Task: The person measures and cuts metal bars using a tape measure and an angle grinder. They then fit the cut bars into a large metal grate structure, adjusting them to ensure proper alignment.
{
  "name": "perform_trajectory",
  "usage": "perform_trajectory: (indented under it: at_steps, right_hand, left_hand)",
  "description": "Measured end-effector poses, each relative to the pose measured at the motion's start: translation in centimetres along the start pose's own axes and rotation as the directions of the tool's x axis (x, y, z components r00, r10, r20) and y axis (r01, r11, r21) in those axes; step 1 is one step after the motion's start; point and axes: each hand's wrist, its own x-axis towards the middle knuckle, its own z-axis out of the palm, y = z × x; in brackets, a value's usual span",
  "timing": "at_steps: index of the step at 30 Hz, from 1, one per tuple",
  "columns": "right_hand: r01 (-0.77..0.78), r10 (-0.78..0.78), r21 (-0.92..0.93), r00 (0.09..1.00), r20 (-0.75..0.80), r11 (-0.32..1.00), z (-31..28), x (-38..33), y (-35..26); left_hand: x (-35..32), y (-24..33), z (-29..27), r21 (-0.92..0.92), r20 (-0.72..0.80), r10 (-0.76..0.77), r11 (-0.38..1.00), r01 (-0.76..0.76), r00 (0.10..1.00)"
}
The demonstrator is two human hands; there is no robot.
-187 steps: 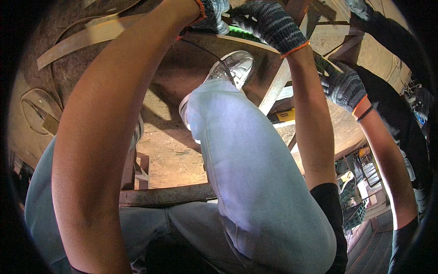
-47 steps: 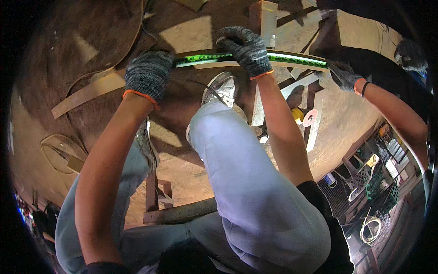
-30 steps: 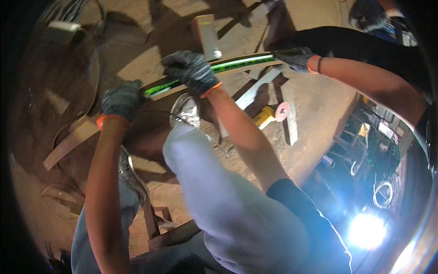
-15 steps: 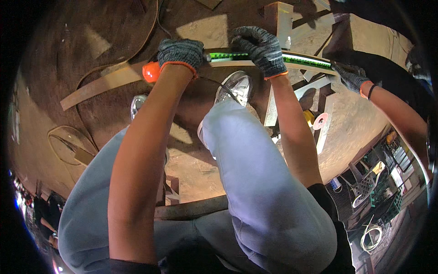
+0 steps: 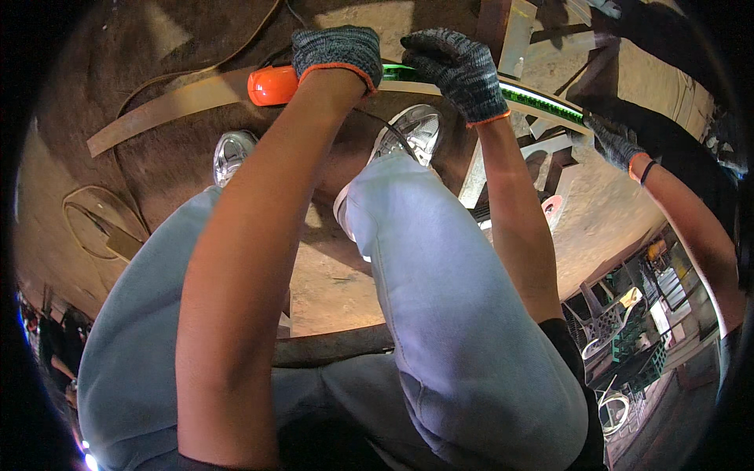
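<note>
My gloved left hand (image 5: pixel 338 59) is closed round a tape measure, whose orange case (image 5: pixel 272 85) juts out to its left. A green blade with black marks (image 5: pixel 542 104) runs rightward along a long curved metal strip (image 5: pixel 169 107). Over the blade is my gloved right hand (image 5: pixel 457 71), fingers bent and drawn together; what they pinch, if anything, is hidden. At the far right another person's gloved hand (image 5: pixel 614 141) is at the blade's end, touching the strip.
Metal pieces (image 5: pixel 517 39) lie on the floor beyond my right hand. A cord (image 5: pixel 208 67) curves across the floor at left, near a coiled cable (image 5: pixel 102 224). My shoes (image 5: pixel 416 133) stand just below the strip. Green crates (image 5: pixel 648 369) are at lower right.
My left hand has moved right, closer to my right hand, so less blade shows between them. More of the orange case is uncovered. The whole view has shifted slightly.
</note>
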Motion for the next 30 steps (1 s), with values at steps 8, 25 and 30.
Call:
perform_trajectory:
  at_steps: [8, 25, 30]
  right_hand:
    - [-0.039, 0.039, 0.013, 0.999, 0.033, 0.999, 0.1, 0.6, 0.3]
    - [-0.004, 0.018, -0.203, 0.998, 0.065, 0.979, 0.5, 1.0, -0.7]
    - [0.080, -0.053, -0.312, 0.994, 0.095, 0.947, 0.5, 1.2, -0.3]
  left_hand:
    - [0.2, -0.5, 0.3, 0.061, 0.015, 0.034, 0.998, -0.035, 0.999]
    - [0.4, -1.3, 0.8, 0.046, 0.014, 0.048, 0.998, -0.049, 0.999]
    - [-0.2, -0.7, -0.2, 0.055, 0.067, 0.042, 0.997, -0.046, 0.997]
